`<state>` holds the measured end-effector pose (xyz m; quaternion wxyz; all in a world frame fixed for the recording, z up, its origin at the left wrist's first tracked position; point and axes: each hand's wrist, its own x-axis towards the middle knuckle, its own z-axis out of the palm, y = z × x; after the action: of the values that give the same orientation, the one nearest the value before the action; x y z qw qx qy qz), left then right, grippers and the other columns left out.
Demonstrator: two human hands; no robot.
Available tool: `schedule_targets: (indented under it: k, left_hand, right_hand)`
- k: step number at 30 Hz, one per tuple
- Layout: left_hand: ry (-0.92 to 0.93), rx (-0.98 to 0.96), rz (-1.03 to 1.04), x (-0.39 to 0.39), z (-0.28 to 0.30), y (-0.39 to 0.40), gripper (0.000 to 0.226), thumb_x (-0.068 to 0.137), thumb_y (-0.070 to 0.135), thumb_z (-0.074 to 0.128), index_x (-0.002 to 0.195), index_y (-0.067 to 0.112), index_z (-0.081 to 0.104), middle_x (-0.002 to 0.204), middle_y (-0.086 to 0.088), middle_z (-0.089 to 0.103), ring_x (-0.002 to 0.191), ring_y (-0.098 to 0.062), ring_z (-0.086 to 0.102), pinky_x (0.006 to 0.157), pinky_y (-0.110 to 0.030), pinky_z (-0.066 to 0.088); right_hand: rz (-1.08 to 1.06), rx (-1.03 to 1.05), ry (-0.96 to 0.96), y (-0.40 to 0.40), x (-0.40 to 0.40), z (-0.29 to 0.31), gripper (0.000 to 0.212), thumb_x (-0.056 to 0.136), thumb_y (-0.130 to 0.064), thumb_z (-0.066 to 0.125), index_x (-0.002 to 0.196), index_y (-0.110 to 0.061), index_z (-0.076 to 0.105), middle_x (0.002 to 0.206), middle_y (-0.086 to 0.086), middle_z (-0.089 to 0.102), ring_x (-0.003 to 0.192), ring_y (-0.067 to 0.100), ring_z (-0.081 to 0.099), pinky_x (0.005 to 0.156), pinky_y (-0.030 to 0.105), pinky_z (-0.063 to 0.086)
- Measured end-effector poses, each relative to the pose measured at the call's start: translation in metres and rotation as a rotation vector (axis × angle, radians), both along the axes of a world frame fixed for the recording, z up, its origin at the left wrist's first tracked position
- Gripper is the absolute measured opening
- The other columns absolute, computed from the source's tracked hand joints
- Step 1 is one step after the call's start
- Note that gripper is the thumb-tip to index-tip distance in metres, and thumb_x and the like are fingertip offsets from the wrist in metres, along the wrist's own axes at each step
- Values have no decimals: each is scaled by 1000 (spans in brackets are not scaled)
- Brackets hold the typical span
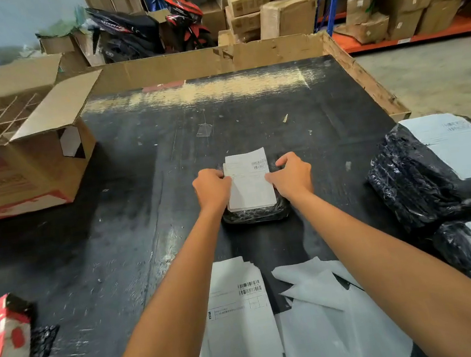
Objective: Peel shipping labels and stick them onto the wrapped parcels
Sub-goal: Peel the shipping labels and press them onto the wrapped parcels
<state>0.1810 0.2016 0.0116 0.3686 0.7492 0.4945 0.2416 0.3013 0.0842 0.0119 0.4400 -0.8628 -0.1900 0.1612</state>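
Two hands of mine are on one small black-wrapped parcel (255, 213), which sits on the black table (141, 161) and is my landmark for everything else. My left hand (212, 188) curls over the left edge of the white label (249, 182) lying on the parcel's top, and my right hand (291, 177) pinches its right edge, so both are clamped on the label, one on each side. Whether the label is already stuck down I cannot tell. Nearer me than the parcel lies a stack of labels (236, 314), with loose backing sheets (335, 315) just right of it. Right of the parcel are two larger wrapped parcels (410, 181), each with a label on top. Far left of the parcel stands an open cardboard box (14, 167), and a red tape dispenser (4, 341) lies at the near left.
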Motion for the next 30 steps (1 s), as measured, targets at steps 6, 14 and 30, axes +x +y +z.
schedule_targets:
  k: [6,14,30]
  left_hand:
    - [17,31,3,2,-1,-1,22,75,-5,53,57,8,53,57,-7,41,58,-18,32,46,-25,24]
    - [151,101,-11,3,7,-11,13,88,0,55,75,1,58,92,-10,51,73,-37,51,61,-30,36]
    - [438,90,-399,19,-21,12,56,105,52,23,158,42,12,169,2,-8,155,-33,0,123,-56,6]
  right_hand:
    - [28,-33,-74,1,-5,3,26,86,-14,67,111,-15,61,107,8,65,94,28,61,53,25,37]
    - [100,-169,-311,0,-15,2,21,93,-14,65,112,-14,56,118,7,57,101,29,58,69,33,42]
    - [502,-400,-230,13,18,-11,54,109,-45,20,162,-40,12,172,-8,-5,158,29,0,123,56,12]
